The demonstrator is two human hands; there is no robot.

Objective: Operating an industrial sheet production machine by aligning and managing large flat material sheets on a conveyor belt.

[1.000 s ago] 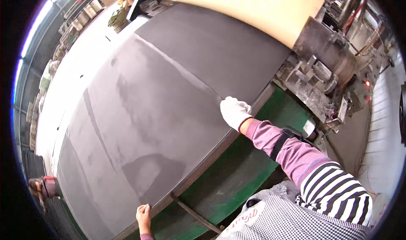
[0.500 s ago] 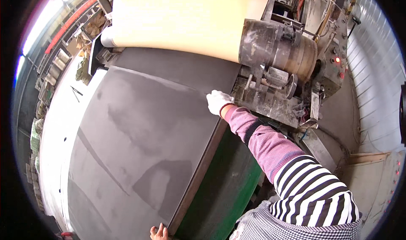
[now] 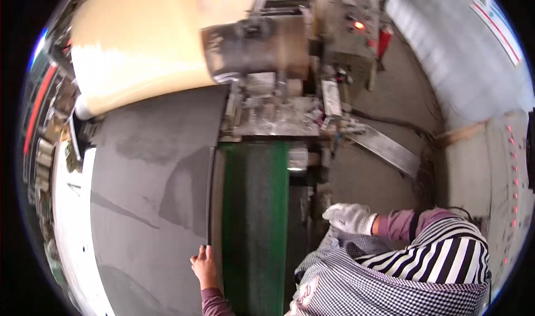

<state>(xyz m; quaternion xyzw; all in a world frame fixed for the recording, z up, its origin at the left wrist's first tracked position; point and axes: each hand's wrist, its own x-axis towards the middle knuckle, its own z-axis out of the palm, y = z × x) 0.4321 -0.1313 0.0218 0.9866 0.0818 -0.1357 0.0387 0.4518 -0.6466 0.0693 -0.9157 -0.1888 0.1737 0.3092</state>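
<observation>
A wide dark grey sheet (image 3: pixel 145 204) runs from the near left toward the machine. My bare left hand (image 3: pixel 204 267) rests at its right edge, fingers stretched forward along the edge and touching the surface. Off to the right, clear of the sheet, my right hand (image 3: pixel 350 218) wears a white glove and hovers by my checked apron (image 3: pixel 384 277). Its fingers look loosely extended with nothing seen in them, though motion blurs them a little. Beside the sheet lies a dark belt with green borders (image 3: pixel 253 221).
Beyond the sheet, a cream-coloured web (image 3: pixel 134 43) curves over a roller, next to a worn metal drum (image 3: pixel 256 46). A control box (image 3: pixel 348 37) with a lit red lamp stands behind. A pale cabinet (image 3: pixel 479 177) with red lights is at right; a metal plate (image 3: pixel 384 149) lies in front.
My right hand has left the sheet's far right corner and come back toward my body. My left hand now reaches farther into view along the edge. The view has swung right.
</observation>
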